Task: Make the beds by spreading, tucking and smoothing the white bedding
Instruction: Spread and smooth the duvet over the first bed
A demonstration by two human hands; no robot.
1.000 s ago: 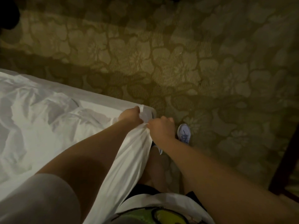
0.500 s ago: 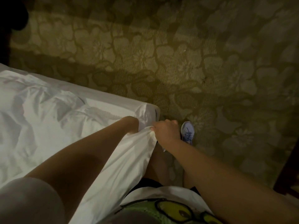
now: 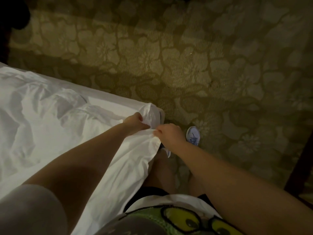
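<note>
Head view, white bedding (image 3: pixel 50 126): it covers the bed (image 3: pixel 108 103) at your left, rumpled into soft ridges, and one edge is drawn off the near side toward your legs.
Head view, corner: the cloth bunches over the mattress corner (image 3: pixel 153 110), right where both of your hands meet.
Left hand (image 3: pixel 135 122): your fingers are curled down into the cloth at the corner, gripping a fold.
Right hand (image 3: pixel 169 133): it is closed in a pinch on the sheet edge, just beside your left hand and touching the same gather.
Handling, my judgement: the fabric is light, limp and thin. It won't hold a shape and it creases wherever it is slack. It is not fragile, though it may slide off the mattress if you let go.
Where to hold: keep hold of the hem near the corner, with your hands spread apart along the edge so the pull runs flat rather than roping the cloth.
Step in hand: this looks like fitting or tucking the corner, and the smoothing of the top is not yet done.
Surroundings: a patterned carpet (image 3: pixel 169 56) lies beyond, and your shoe (image 3: pixel 193 135) is planted near the corner.
</note>
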